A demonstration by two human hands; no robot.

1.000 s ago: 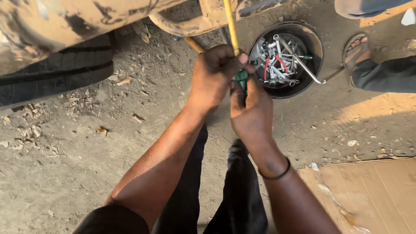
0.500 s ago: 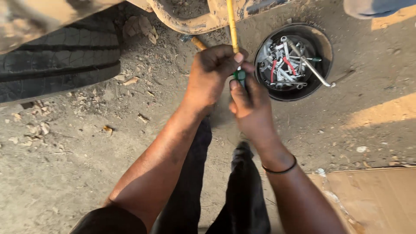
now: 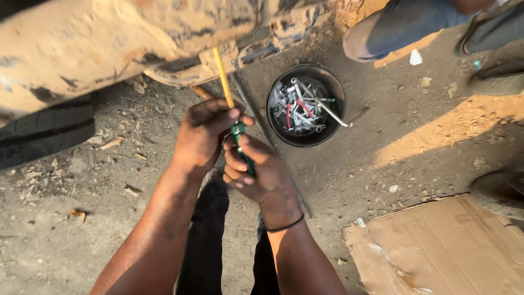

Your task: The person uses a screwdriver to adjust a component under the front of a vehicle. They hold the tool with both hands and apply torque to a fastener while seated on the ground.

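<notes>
— Under the mud-caked vehicle body (image 3: pixel 109 49), what's different from a second ago?

— Seen from the head camera, both hands sit lower and nearer the middle of the picture than they did, and more of the dirty underside fills the top. The round black bowl of metal spanners and sockets (image 3: pixel 305 106) now lies fully in view to the right of the hands, where before it was cut off by the upper edge. The long yellow-shafted tool with a green handle (image 3: pixel 225 82) points up at the rusty bracket (image 3: pixel 218 60) just as it did.

— So what does that tell you?

— My judgement: the work on that bracket is ongoing, not finished; the tool hasn't left it, only the head has shifted.

— And the grip?

— The left hand (image 3: pixel 204 134) is closed around the shaft just above the handle, thumb laid across it. The right hand (image 3: pixel 256 172) is curled tight on the green handle, fingers (image 3: pixel 234 164) wrapped, nothing slack. Both grips are fully closed on the one tool.

— Anything else about?

— A black tyre (image 3: pixel 43 136) at the left, a sheet of brown cardboard (image 3: pixel 453 246) on the dirt ground (image 3: pixel 409 147) at lower right, and another person's trouser leg (image 3: pixel 398 27) at the top right.
</notes>
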